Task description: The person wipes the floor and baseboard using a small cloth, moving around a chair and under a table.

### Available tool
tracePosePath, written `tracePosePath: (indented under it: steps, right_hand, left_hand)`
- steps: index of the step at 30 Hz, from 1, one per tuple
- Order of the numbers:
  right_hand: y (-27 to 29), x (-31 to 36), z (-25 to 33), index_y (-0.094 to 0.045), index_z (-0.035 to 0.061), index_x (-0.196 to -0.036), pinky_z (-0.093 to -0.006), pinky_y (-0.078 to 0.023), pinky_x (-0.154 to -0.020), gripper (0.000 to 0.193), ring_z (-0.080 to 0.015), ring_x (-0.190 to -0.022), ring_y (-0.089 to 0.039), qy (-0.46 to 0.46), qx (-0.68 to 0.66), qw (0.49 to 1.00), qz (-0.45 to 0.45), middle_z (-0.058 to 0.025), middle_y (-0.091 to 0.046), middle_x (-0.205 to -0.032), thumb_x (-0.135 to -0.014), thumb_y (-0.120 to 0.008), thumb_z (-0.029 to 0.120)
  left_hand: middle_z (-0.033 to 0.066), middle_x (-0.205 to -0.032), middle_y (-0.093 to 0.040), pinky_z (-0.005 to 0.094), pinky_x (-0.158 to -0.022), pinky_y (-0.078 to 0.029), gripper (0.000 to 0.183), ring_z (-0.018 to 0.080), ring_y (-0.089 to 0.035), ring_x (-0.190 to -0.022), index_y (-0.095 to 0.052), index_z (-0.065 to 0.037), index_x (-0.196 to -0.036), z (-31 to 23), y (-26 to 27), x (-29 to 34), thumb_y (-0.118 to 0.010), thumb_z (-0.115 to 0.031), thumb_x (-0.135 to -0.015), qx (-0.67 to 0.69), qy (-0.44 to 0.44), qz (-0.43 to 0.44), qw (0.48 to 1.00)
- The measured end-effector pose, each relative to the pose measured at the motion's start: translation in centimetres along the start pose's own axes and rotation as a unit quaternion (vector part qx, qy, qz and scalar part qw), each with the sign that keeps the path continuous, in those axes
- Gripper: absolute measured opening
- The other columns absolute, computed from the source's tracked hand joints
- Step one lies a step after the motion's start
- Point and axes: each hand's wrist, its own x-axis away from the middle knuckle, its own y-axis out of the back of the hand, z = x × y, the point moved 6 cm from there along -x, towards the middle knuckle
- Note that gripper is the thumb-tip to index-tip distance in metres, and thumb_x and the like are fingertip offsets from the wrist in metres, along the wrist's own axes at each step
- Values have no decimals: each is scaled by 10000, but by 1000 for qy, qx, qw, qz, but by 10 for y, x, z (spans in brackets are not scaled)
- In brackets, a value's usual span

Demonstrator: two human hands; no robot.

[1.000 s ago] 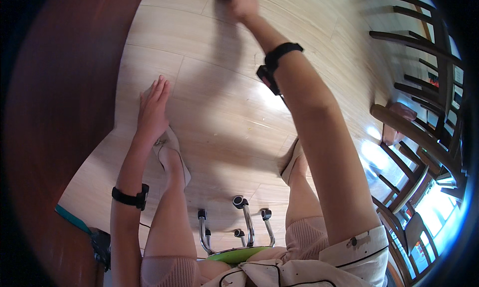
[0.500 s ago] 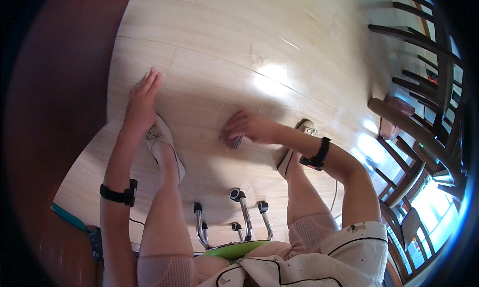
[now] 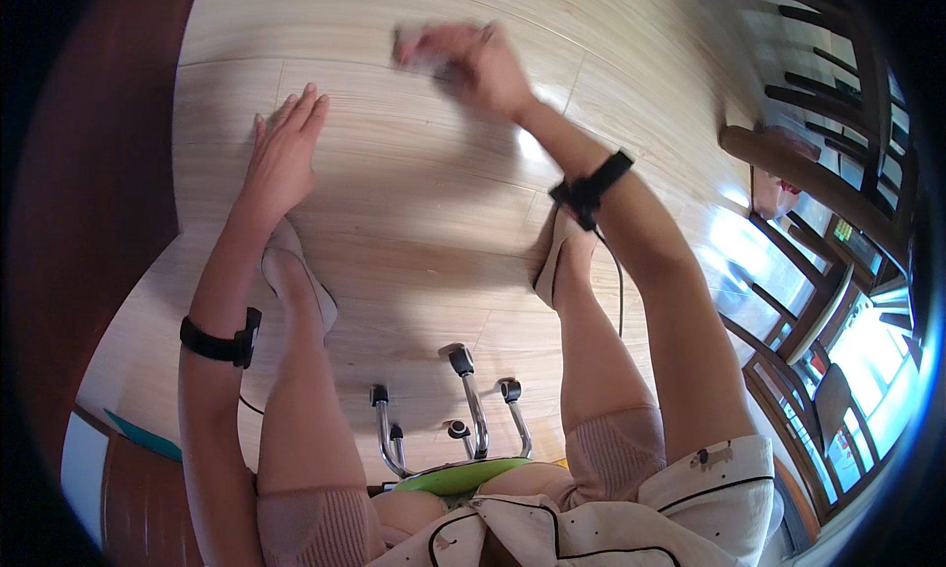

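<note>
My left hand (image 3: 284, 158) reaches forward above my left shoe (image 3: 286, 247), palm down over the wooden floor (image 3: 394, 193). It is open and empty, its fingers stretched out and slightly apart. Farther ahead, right of the left hand, my right hand (image 3: 483, 69) is low over the floor and smeared by motion. Its fingers close around a small thing (image 3: 408, 49) of pale and reddish tones, too blurred to name. My right shoe (image 3: 552, 257) is planted well behind that hand. Both forearms wear a black strap with a small device.
I sit on a green stool (image 3: 463, 476) with chrome legs and black feet. A dark red-brown furniture panel (image 3: 89, 173) rises along the left. Dark wooden chairs (image 3: 828, 173) stand at the right. A thin black cable (image 3: 621, 281) hangs from the right forearm strap.
My right hand has swept forward and slightly left from between my feet, carrying the small thing. My left hand stays outstretched, slightly farther forward in the picture. The whole view has shifted a little.
</note>
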Motion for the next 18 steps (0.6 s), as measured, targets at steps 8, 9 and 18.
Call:
tracePosePath:
  steps: [8, 9, 18]
  right_hand:
    - [-26, 144, 67, -684, 83, -1099, -391, -433, -1032, 424, -264, -1219, -536, 23, -145, 945, 293, -133, -614, -1271, -704, -656, -69]
    - [-6, 145, 46, -682, 87, -1112, -386, -455, -1001, 437, -262, -1144, -577, -39, -196, 956, 214, -131, -627, -1252, -718, -627, -93]
    - [206, 292, -192, -670, 61, -1123, -368, -520, -875, 391, -314, -983, -677, -496, 131, 792, -330, -165, -706, -1027, -764, -528, -6]
  left_hand:
    - [26, -1602, -193, 605, -1135, -215, 823, 277, -246, -1451, -334, -167, -1494, -4, -18, -17, -458, 159, -748, -30, 12, 19, 999]
    - [26, -1602, -193, 605, -1135, -215, 823, 277, -246, -1451, -334, -167, -1494, -3, -21, -18, -458, 159, -748, -31, 5, 19, 999]
    - [108, -1592, -206, 498, -1129, -284, 817, 321, -250, -1445, -317, -96, -1493, 11, -32, -24, -436, 174, -731, -11, -61, 9, 998]
